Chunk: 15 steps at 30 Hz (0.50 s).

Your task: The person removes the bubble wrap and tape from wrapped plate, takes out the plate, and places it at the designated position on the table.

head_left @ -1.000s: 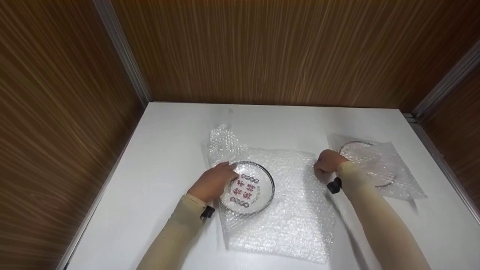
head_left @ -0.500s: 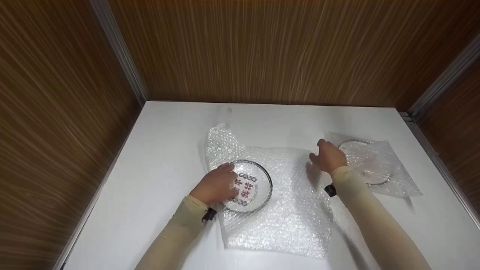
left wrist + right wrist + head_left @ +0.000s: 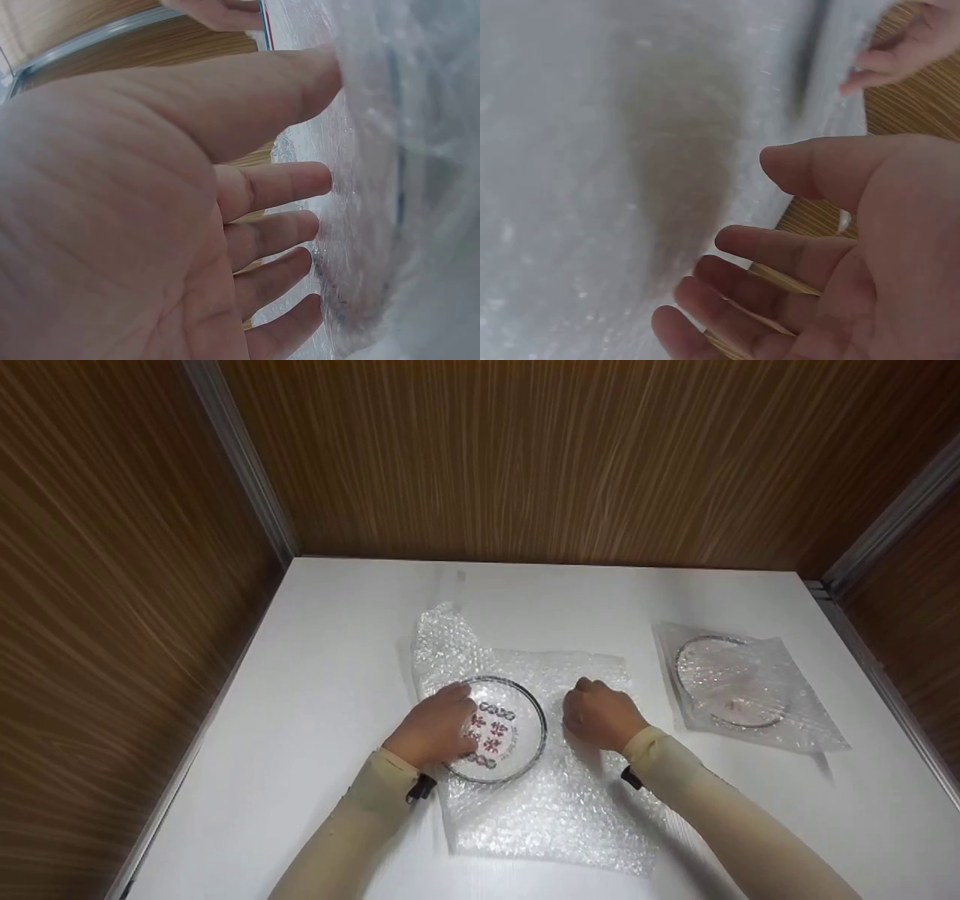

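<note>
Your left hand (image 3: 435, 727), fingers spread, touched the round, clear, dark-rimmed disc (image 3: 501, 729) toward nine o'clock of the transparent bubble-wrap sheet (image 3: 547, 825); your right hand (image 3: 602, 715), loosely spread, was at the disc's three o'clock.

Smooth white tabletop (image 3: 322, 667), bounded behind by an upright brown wood-grain rear panel (image 3: 525, 457) and flanked by a brown wood-grain left panel (image 3: 112, 547) and a similar right panel (image 3: 919, 562). Straight grey metal strips (image 3: 241, 457) line both rear corners; soft shadows fall across the tabletop.
</note>
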### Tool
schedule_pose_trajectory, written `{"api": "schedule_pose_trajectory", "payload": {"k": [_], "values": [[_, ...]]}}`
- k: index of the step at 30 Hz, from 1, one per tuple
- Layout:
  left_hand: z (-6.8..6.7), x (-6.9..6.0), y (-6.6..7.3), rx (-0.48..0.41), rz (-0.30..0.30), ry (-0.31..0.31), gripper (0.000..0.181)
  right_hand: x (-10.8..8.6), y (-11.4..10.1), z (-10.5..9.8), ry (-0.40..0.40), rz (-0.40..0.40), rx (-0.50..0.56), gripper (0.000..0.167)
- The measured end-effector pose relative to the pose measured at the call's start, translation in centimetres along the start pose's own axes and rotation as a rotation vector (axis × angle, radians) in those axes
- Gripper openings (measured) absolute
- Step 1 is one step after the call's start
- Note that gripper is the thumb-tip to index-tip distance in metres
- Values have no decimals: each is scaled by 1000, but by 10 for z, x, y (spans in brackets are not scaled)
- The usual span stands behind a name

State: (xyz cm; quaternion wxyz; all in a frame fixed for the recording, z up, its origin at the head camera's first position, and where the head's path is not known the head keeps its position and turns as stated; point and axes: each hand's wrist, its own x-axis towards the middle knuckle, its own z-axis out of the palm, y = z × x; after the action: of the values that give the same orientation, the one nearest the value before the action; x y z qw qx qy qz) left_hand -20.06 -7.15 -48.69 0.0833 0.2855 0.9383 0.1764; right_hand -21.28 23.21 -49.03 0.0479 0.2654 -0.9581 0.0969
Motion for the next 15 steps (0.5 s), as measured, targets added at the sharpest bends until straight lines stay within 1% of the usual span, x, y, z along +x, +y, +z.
{"api": "schedule_pose_trajectory", "payload": {"k": [2,4,7,11,15], "values": [[0,1,0,1,6,6,38,0,1,4,8,-20,-19,23],[0,0,-1,4,9,12,40,0,3,6,9,-35,-26,24],[1,-1,-1,4,13,13,44,0,5,6,-4,-57,-26,22],[0,-3,1,-15,10,13,47,-2,6,3,-26,-64,-18,17],[0,-4,1,-33,11,20,47,-3,8,1,-56,-78,-30,13]]}}
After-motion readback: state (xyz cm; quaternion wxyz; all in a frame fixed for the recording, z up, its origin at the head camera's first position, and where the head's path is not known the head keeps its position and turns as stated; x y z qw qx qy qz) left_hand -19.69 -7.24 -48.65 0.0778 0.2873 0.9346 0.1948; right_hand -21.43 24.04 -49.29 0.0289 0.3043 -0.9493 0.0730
